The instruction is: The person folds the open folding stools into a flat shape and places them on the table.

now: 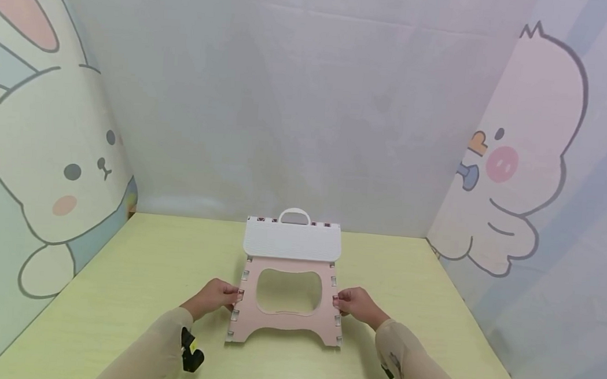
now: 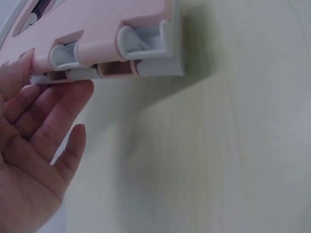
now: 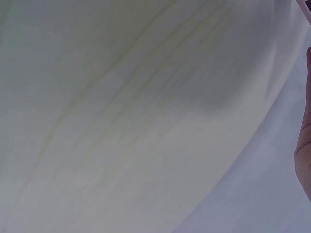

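A pink and white folding step stool [image 1: 295, 322] is tilted over the table in the middle of the head view. Its white ridged top panel, with a loop handle, faces up at the far end. My left hand [image 1: 217, 295] pinches the stool's left edge, thumb on the pink face and fingers behind. At the opposite edge, my right hand [image 1: 360, 304] grips at about the same height. Up close in the left wrist view, the stool's hinged edge [image 2: 102, 53] lies between thumb and fingertips. Only a sliver of the right hand [image 3: 304, 141] enters the right wrist view.
The pale yellow wooden table [image 1: 175, 245] extends around the stool. A grey-white curtain [image 1: 298, 108] hangs behind it. Side panels carry a cartoon rabbit [image 1: 51, 139] at left and a cartoon duck [image 1: 520, 150] at right. A black strap piece [image 1: 191, 353] is at the left sleeve.
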Tool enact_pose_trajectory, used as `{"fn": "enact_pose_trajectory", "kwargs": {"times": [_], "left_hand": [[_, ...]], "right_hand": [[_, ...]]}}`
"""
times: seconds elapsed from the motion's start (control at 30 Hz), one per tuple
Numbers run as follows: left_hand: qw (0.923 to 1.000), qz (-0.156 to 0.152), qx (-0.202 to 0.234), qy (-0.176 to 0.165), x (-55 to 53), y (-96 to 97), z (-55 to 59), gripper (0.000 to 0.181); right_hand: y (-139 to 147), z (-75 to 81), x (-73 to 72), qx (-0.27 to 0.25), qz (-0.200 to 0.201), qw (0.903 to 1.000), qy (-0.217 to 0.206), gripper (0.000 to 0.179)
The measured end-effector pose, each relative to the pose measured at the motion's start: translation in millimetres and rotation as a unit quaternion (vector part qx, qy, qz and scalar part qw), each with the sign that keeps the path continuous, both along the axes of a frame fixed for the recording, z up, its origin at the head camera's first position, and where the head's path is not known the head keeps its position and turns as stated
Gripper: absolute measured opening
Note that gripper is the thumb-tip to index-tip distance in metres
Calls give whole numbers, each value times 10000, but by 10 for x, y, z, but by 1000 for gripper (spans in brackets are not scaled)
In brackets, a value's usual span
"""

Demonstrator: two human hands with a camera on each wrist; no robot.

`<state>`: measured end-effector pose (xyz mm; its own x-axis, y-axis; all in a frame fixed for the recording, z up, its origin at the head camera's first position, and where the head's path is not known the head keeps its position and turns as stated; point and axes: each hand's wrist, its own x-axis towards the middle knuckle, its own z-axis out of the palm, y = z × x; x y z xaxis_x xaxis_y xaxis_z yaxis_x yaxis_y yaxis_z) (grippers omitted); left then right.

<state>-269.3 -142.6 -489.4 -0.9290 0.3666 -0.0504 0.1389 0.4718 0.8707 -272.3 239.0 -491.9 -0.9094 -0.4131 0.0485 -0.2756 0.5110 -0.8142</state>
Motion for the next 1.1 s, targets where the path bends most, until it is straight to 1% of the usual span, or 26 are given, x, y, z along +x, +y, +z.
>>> {"fn": "enact_pose_trajectory", "kwargs": {"times": [0.13, 0.37, 0.57, 0.67, 0.83, 1.1], "left_hand": [[10000, -4, -7, -23, 5, -8, -22, 24], [9999, -70, 81, 2, 27, -11, -38, 23], [9998, -121, 163, 51, 29, -20, -53, 22], [9996, -130, 236, 11, 33, -23, -74, 22], [9997, -104, 210, -60, 46, -24, -103, 22], [9998, -82, 184, -31, 52, -29, -97, 22]], "right_hand": [[-7, -20, 20, -6, 31, 10000, -22, 18], [-12, -8, 54, -71, 138, 9999, -2, 19], [-6, -35, 43, -84, 87, 9999, -78, 20], [2, -67, 34, -128, 46, 9998, -162, 20], [16, -106, 22, -164, -11, 9994, -297, 20], [10, -93, 27, -167, 58, 9995, -251, 20]]}}
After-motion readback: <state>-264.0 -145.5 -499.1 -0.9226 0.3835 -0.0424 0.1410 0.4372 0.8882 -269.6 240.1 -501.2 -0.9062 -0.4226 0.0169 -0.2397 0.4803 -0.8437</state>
